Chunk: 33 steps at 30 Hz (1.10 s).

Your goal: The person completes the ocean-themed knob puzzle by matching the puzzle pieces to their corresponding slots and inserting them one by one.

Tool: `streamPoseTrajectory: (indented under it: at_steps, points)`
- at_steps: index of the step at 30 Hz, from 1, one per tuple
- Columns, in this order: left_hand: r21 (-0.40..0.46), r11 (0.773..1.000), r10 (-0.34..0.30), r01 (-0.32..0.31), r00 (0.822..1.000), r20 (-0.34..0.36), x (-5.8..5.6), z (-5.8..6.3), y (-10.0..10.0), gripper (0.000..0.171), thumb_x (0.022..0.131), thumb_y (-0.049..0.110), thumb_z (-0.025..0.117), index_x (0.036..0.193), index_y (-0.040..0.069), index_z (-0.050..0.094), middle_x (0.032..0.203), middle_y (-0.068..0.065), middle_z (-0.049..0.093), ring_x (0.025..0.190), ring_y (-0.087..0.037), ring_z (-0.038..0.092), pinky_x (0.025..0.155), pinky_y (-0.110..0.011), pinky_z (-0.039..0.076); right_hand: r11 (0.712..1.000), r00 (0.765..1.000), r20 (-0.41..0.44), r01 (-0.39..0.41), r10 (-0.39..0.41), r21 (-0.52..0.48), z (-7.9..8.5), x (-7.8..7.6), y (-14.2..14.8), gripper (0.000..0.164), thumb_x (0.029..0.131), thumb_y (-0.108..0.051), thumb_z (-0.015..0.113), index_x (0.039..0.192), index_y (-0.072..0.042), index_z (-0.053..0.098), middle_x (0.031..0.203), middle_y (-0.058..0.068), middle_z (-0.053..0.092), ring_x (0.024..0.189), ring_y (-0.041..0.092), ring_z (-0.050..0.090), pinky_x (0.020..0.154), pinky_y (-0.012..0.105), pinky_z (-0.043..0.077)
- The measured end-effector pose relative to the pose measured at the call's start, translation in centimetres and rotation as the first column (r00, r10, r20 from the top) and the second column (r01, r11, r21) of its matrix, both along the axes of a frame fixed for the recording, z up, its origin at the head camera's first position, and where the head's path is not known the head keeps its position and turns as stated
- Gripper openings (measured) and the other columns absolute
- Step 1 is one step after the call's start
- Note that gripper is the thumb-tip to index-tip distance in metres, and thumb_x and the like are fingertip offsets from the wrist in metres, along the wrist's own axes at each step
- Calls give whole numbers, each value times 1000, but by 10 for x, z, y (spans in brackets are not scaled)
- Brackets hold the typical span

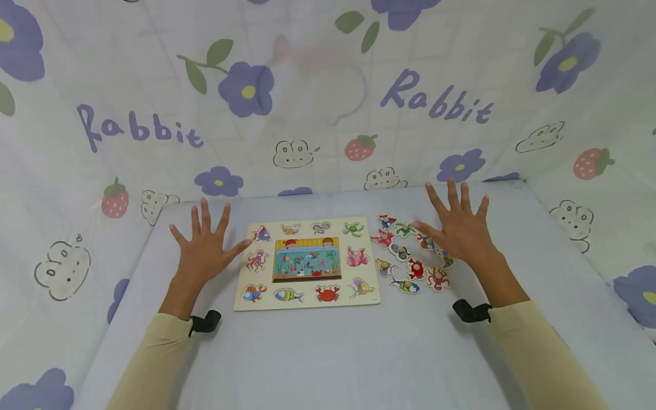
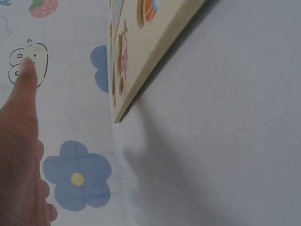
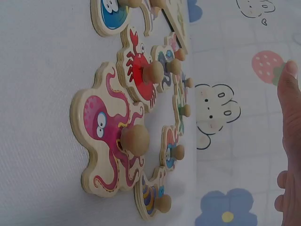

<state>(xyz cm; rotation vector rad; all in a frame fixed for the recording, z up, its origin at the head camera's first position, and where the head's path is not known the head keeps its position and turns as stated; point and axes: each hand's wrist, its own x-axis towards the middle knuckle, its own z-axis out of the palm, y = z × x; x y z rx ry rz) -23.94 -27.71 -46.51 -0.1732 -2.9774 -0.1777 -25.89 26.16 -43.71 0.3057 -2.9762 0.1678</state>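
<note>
A wooden puzzle board [image 1: 307,290] with sea-animal recesses and an aquarium picture lies on the white table. My left hand [image 1: 202,250] is spread beside its left edge, holding nothing; the thumb reaches toward the board's upper left side. To the right of the board lies a loose group of knobbed pieces, among them a red crab piece [image 1: 416,269], an octopus piece [image 3: 101,122] and a striped fish piece [image 1: 405,285]. Over the right side of this group my right hand [image 1: 463,230] is spread with straight fingers, holding nothing. It partly covers some pieces.
A white cloth printed with flowers, rabbits and strawberries [image 1: 360,148] hangs behind and at the sides of the table [image 1: 348,359]. Black wrist straps [image 1: 206,322] sit on both forearms at the sleeve ends.
</note>
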Motion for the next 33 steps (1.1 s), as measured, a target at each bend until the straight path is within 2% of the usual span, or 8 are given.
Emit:
streamPoseTrajectory:
  at_steps: [4,8,12,16,18,25,30,33]
  points:
    - [-14,1000,-20,20,999,40,5,-1,0,104,89,76,53,165,25,3,166,-26,-14,151,-53,-3,100,-86,-8,1000,1000,13,-6,6,-18,-1,5,-1,93,96,-74,42,164,-30,-5,168,21,-10,152,48,-8,109,76,-12]
    - [-4,999,-53,54,991,121,10,-4,0,103,90,73,57,165,27,5,166,-27,-14,151,-53,-5,100,-87,-5,999,1000,27,-7,8,-48,-3,11,0,92,98,-68,46,164,-29,-6,168,19,-14,153,45,-11,111,73,-14]
    - [39,995,-102,96,974,202,13,-9,1,100,89,70,61,165,28,10,166,-27,-13,151,-54,-5,102,-87,-1,997,1000,23,-11,13,-75,-5,16,3,91,99,-67,44,164,-28,-6,168,19,-14,153,44,-10,112,72,-14]
    - [40,992,-124,117,956,267,13,-15,1,99,88,72,61,164,29,15,166,-28,-8,150,-55,-1,103,-86,6,996,999,44,-13,17,-89,-8,20,5,89,100,-70,38,164,-26,-5,168,23,-8,153,46,-6,112,74,-11]
    - [32,992,-128,123,948,292,13,-19,1,99,87,75,59,164,29,17,166,-28,-5,150,-55,1,103,-86,9,995,997,72,-7,15,-100,-10,21,6,89,100,-68,40,164,-25,-4,168,25,-5,153,47,-4,113,73,-10]
    - [83,989,-144,122,923,356,15,-21,3,100,85,78,58,164,28,20,167,-28,-1,150,-56,2,103,-85,11,984,987,161,0,30,-180,-18,22,13,86,103,-61,43,164,-20,-2,166,29,3,152,50,5,117,67,-9]
    - [106,987,-151,120,914,376,19,-22,4,98,87,75,60,163,26,23,167,-28,5,150,-54,4,105,-83,9,970,975,213,-16,69,-242,-21,21,19,82,105,-59,39,164,-13,5,164,32,12,151,51,12,120,64,2]
    - [113,986,-156,121,912,378,19,-23,4,96,87,73,60,163,26,23,166,-28,6,150,-54,4,106,-83,8,963,962,263,0,73,-268,-22,21,21,81,106,-59,37,163,-7,12,163,31,17,150,51,15,120,65,9]
